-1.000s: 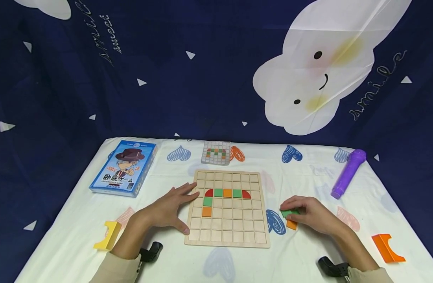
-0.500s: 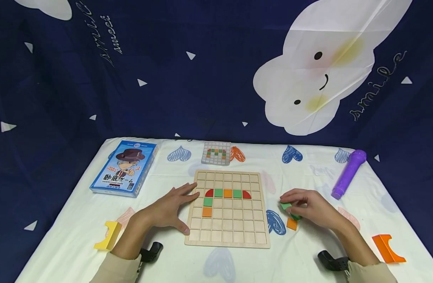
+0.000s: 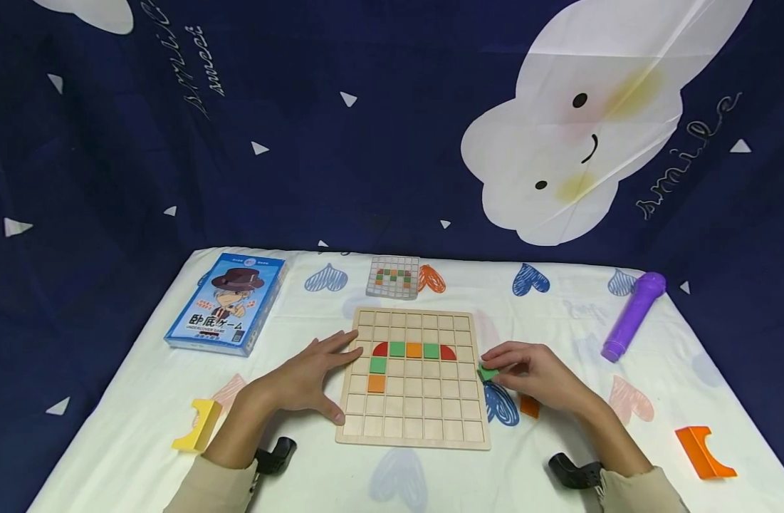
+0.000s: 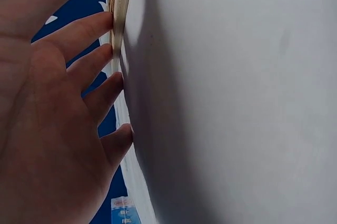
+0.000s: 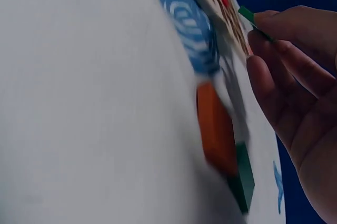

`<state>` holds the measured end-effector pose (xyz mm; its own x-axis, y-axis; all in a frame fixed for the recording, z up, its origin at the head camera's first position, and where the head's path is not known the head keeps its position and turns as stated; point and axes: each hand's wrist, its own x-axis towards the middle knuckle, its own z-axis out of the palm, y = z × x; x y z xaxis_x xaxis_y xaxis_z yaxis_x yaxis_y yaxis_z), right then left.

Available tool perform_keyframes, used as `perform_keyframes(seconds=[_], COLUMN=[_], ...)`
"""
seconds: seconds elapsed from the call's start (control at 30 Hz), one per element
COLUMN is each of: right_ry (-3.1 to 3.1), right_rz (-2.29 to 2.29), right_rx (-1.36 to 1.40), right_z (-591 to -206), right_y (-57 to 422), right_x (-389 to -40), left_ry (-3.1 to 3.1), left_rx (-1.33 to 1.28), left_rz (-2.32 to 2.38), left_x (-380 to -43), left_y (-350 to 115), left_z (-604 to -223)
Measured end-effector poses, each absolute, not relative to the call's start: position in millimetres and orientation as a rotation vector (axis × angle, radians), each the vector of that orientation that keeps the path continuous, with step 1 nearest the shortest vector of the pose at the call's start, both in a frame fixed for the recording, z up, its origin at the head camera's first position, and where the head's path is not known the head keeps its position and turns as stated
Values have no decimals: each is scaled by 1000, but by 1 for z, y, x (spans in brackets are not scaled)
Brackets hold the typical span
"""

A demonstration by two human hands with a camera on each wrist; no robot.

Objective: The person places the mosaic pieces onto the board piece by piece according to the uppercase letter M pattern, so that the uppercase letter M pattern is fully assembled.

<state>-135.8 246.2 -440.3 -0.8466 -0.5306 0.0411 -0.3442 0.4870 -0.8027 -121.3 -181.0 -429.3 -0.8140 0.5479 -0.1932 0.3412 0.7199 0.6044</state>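
A wooden grid board (image 3: pixel 422 411) lies on the table, with several red, green and orange tiles in its cells. My left hand (image 3: pixel 298 381) is spread along the board's left edge, fingertips and thumb touching it. Thumb and fingers of my right hand (image 3: pixel 535 372) pinch a green square tile (image 3: pixel 488 373), held just off the board's right edge; the right wrist view shows that green tile (image 5: pixel 246 14) at the fingertips. Below the right hand an orange tile (image 3: pixel 529 406) rests on the cloth, and beside it a green tile (image 5: pixel 242 179) appears in the right wrist view.
A small pattern card (image 3: pixel 393 278) lies behind the board. To the left stand a blue game box (image 3: pixel 226 303) and a yellow arch block (image 3: pixel 197 426). A purple microphone-shaped object (image 3: pixel 633 317) and an orange arch block (image 3: pixel 703 452) lie to the right.
My right hand has picked up a green tile from beside the orange one and carried it left to the board's right edge. The left hand has stayed in place.
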Motion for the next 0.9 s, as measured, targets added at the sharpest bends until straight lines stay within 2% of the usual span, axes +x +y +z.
perform_keyframes(seconds=[0.9], right_ry=[2462], right_rz=[-1278], right_rx=[-859], right_z=[-436], right_y=[164], right_x=[-150], left_ry=[2556], left_rx=[679], left_rz=[784], left_x=[-122], left_y=[-180], left_z=[-428])
